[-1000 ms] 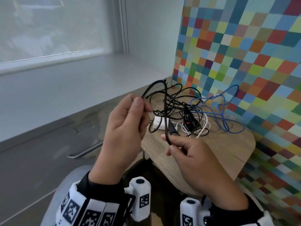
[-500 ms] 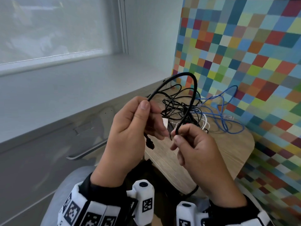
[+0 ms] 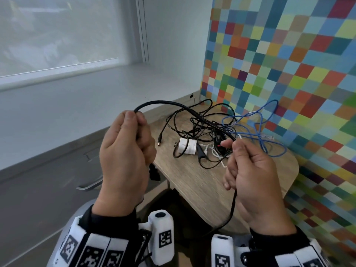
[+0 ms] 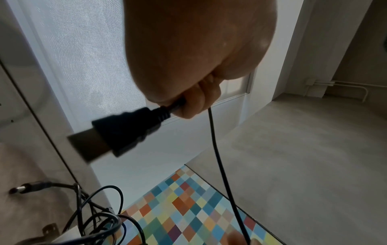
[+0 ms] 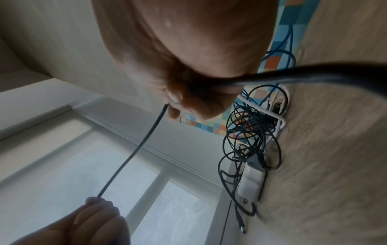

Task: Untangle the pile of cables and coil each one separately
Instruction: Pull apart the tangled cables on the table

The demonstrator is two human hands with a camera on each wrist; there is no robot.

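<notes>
A thick black cable (image 3: 169,104) runs taut between my two hands above the table. My left hand (image 3: 125,149) grips it near its black flat plug (image 4: 117,132), which hangs below the fist. My right hand (image 3: 248,170) pinches the same cable (image 5: 134,154) further along, and its slack drops off the table's front edge (image 3: 232,207). Behind the hands a tangled pile (image 3: 208,135) of thin black, white and blue cables lies on the wooden table (image 3: 192,182), with a white adapter (image 3: 187,148) in it.
A blue cable (image 3: 258,130) loops toward the checkered wall (image 3: 289,74) at the right. A barrel plug (image 3: 159,142) lies loose on the table's left part. A grey windowsill (image 3: 67,105) and a drawer handle (image 3: 89,185) are at the left.
My hands have moved apart, and the tall loop of black cable between them has flattened into a long low arc. The right hand has slid further along the cable to the right.
</notes>
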